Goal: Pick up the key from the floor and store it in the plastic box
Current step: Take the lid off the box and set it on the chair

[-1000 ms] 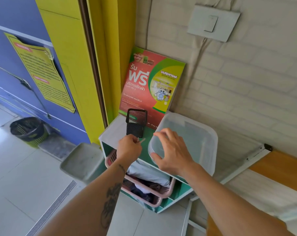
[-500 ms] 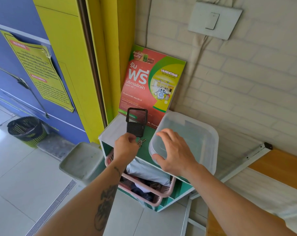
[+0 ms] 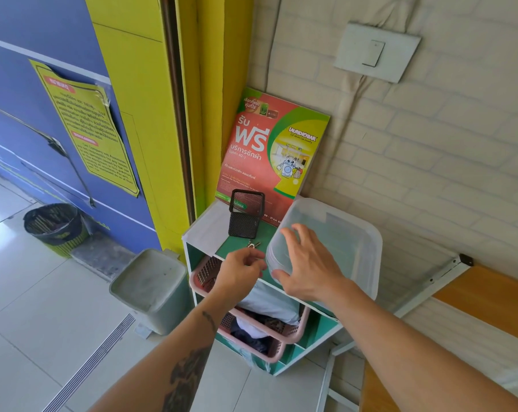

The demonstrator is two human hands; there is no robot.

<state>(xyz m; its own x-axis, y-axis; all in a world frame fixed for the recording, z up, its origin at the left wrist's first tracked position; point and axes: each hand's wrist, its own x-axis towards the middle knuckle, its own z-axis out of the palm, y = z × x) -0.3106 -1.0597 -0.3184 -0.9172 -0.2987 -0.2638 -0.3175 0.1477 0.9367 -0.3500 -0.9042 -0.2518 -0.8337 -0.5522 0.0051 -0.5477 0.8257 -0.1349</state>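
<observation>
A translucent plastic box (image 3: 349, 242) with its lid on stands on top of a small green and white shelf (image 3: 204, 230) against the brick wall. My right hand (image 3: 308, 269) grips the box's near left corner, fingers over the lid and thumb at the lid's front edge. My left hand (image 3: 241, 269) is closed just left of that corner, above the shelf's front edge. It holds the small metal key (image 3: 253, 244), which sticks out above my fingers.
A black mesh holder (image 3: 245, 215) and a red poster (image 3: 272, 153) stand behind my left hand. A pink basket (image 3: 284, 337) of cloth fills the shelf below. A grey bin (image 3: 153, 286) sits left, a black wastebasket (image 3: 55, 227) farther left, a wooden tabletop (image 3: 489, 307) right.
My left hand with the key has moved a little to the right, closer to the box's corner. My right hand has stayed on the box.
</observation>
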